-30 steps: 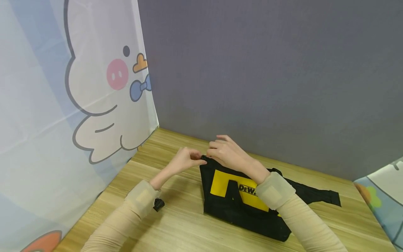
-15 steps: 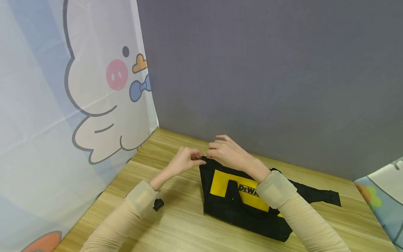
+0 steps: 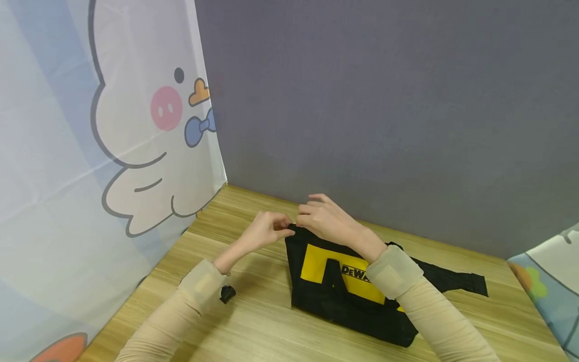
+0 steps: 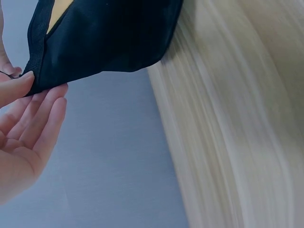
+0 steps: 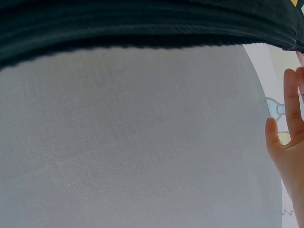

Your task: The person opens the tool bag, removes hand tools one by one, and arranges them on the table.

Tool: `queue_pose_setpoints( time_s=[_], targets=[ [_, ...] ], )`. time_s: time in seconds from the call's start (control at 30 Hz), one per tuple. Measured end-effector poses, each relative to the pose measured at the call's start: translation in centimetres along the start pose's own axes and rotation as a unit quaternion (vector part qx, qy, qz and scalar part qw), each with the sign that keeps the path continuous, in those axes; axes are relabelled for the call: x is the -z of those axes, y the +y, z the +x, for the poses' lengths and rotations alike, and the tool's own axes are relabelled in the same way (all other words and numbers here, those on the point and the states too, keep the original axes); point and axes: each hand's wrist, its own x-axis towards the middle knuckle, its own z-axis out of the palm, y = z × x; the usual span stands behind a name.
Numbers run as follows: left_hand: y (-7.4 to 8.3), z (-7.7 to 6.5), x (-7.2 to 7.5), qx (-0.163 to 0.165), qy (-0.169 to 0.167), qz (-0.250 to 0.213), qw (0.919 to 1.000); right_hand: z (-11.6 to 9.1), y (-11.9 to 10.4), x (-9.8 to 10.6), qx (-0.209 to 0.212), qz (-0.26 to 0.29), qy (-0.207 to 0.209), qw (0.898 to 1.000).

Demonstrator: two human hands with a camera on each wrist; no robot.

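Note:
A black tool bag with a yellow DeWALT panel stands on the wooden table. My left hand pinches the bag's upper left corner between thumb and fingers; the left wrist view shows the thumb on one side of the cloth and fingers behind it. Right beside it, my right hand bends its fingers at the end of the top edge, little finger raised. A thin dark zipper pull shows at its fingertips in the left wrist view. The zipper runs along the bag's top edge.
A black strap stretches from behind the bag to the right across the table. A small black block shows beside the left wristband. A grey wall rises at the back, a cartoon-printed curtain at the left.
Both hands stay at the bag's upper left corner with almost no motion. The whole scene shifts very slightly left in the head view.

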Motion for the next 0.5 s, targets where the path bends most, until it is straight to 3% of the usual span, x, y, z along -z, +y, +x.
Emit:
queue_pose_setpoints(
  time_s=[0.17, 0.5],
  targets=[
    [0.16, 0.08, 0.21, -0.010, -0.001, 0.003, 0.9999, 0.09, 0.13, 0.17, -0.002, 0.004, -0.004, 1.000],
    [-0.02, -0.18, 0.63, 0.002, -0.012, -0.035, 0.9993, 0.09, 0.36, 0.03, 0.014, 0.012, -0.004, 1.000]
  ],
)
